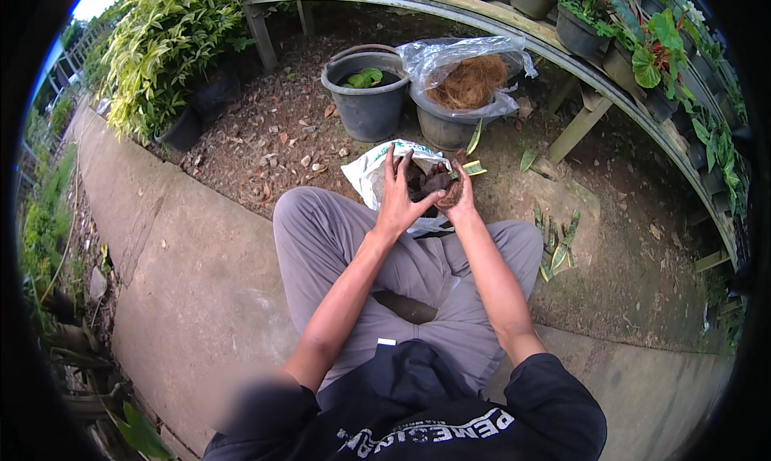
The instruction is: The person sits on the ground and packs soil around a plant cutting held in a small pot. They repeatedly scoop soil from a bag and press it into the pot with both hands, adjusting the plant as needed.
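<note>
A clump of dark soil and brown fibre (450, 193) rests in my right hand (464, 203), whose fingers curl around it. My left hand (396, 199) arches over the opening of a white plastic sack (364, 170), fingers spread, its thumb reaching to the clump's edge. Dark soil (415, 181) shows inside the sack, partly hidden by the hands. Both hands are smeared with soil. The sack sits on the ground just past my crossed legs. Beside my right hand lies a yellow-edged leaf cutting (474, 168).
Behind the sack stand a grey bucket (367, 108) with a leafy plant inside and a pot (446, 126) lined with clear plastic (415, 57), holding brown fibre (470, 81). Leaf cuttings (560, 250) lie to the right. A plant bench (587, 72) curves around, carrying potted plants.
</note>
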The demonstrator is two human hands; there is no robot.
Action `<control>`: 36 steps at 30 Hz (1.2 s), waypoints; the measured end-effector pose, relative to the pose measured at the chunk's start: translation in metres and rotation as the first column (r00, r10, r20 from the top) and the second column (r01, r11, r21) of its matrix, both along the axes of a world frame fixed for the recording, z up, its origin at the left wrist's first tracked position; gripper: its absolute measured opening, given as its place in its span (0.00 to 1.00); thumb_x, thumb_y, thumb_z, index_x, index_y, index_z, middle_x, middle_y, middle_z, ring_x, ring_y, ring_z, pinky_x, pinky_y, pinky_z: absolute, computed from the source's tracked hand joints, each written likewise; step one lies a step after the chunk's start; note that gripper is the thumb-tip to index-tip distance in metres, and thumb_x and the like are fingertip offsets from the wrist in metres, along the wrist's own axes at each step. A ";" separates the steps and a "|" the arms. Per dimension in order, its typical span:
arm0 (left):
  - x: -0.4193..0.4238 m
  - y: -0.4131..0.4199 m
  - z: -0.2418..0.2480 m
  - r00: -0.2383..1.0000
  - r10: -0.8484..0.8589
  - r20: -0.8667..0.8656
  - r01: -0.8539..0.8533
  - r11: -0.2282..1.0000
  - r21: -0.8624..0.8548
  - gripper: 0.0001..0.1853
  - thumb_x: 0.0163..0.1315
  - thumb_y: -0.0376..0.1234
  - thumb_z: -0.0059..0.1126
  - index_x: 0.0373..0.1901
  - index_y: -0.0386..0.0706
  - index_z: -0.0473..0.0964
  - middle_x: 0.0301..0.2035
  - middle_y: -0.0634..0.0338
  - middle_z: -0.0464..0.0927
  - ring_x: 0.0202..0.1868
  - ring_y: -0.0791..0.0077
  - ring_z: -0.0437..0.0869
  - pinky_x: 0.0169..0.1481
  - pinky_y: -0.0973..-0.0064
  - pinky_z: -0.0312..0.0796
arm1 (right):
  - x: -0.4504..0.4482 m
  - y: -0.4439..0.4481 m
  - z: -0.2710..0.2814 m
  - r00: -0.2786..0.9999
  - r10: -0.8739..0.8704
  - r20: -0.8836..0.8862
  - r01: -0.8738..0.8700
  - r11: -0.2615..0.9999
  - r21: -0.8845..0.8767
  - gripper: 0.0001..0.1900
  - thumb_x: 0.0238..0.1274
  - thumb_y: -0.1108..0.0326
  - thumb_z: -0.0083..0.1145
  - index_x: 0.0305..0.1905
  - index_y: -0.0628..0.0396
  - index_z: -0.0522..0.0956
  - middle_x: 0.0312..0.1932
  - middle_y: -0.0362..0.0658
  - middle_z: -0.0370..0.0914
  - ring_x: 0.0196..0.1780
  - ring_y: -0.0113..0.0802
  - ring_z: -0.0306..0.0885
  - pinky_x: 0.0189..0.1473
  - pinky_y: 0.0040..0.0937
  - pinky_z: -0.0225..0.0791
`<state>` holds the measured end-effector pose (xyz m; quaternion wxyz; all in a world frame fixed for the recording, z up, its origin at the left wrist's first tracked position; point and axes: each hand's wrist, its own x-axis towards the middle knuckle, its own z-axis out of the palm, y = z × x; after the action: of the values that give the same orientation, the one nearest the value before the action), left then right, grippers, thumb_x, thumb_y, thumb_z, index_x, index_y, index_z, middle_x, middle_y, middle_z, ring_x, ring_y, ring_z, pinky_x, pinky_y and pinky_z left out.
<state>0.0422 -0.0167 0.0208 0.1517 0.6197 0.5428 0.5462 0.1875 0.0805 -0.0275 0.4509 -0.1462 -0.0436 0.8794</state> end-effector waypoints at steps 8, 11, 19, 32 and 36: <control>-0.005 0.000 0.003 0.983 0.069 0.169 -0.073 0.997 0.015 0.37 0.73 0.50 0.59 0.75 0.37 0.62 0.79 0.41 0.43 0.78 0.42 0.57 0.79 0.52 0.60 | 0.018 0.021 -0.010 0.918 0.278 -0.284 -0.195 0.938 0.288 0.30 0.75 0.43 0.54 0.66 0.58 0.78 0.56 0.53 0.83 0.69 0.53 0.74 0.67 0.46 0.76; -0.008 0.001 0.001 0.987 0.084 0.137 -0.085 0.996 -0.001 0.35 0.75 0.50 0.56 0.75 0.38 0.63 0.79 0.41 0.43 0.79 0.41 0.55 0.79 0.52 0.58 | 0.026 0.010 0.001 0.918 0.216 -0.332 -0.167 0.971 0.172 0.27 0.72 0.39 0.56 0.52 0.54 0.83 0.48 0.51 0.85 0.64 0.52 0.78 0.61 0.51 0.78; -0.009 0.002 -0.002 0.991 0.086 0.103 -0.088 0.996 0.013 0.31 0.76 0.46 0.54 0.73 0.37 0.64 0.78 0.41 0.45 0.75 0.41 0.61 0.78 0.52 0.58 | 0.010 0.000 0.014 0.994 0.022 -0.109 -0.028 0.998 -0.052 0.13 0.74 0.53 0.60 0.42 0.51 0.80 0.35 0.41 0.80 0.36 0.35 0.80 0.35 0.30 0.78; -0.009 0.005 -0.009 0.996 0.044 0.075 -0.045 0.999 0.008 0.26 0.80 0.48 0.47 0.65 0.37 0.75 0.75 0.40 0.55 0.74 0.46 0.66 0.77 0.56 0.60 | 0.017 0.012 -0.005 0.988 0.155 -0.013 -0.152 0.981 0.120 0.14 0.75 0.50 0.60 0.38 0.47 0.79 0.20 0.33 0.68 0.20 0.24 0.67 0.17 0.21 0.61; -0.008 0.004 -0.008 0.991 0.022 0.135 -0.019 1.000 -0.020 0.26 0.81 0.47 0.46 0.65 0.36 0.74 0.75 0.40 0.55 0.74 0.46 0.66 0.77 0.55 0.59 | 0.014 0.005 0.009 0.996 0.055 -0.076 -0.053 0.998 0.016 0.16 0.77 0.52 0.56 0.53 0.54 0.79 0.40 0.47 0.80 0.45 0.39 0.80 0.44 0.35 0.79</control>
<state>0.0342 -0.0132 0.0126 0.1885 0.5741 0.5427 0.5834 0.2012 0.0854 -0.0189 0.4293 -0.1080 -0.0365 0.8959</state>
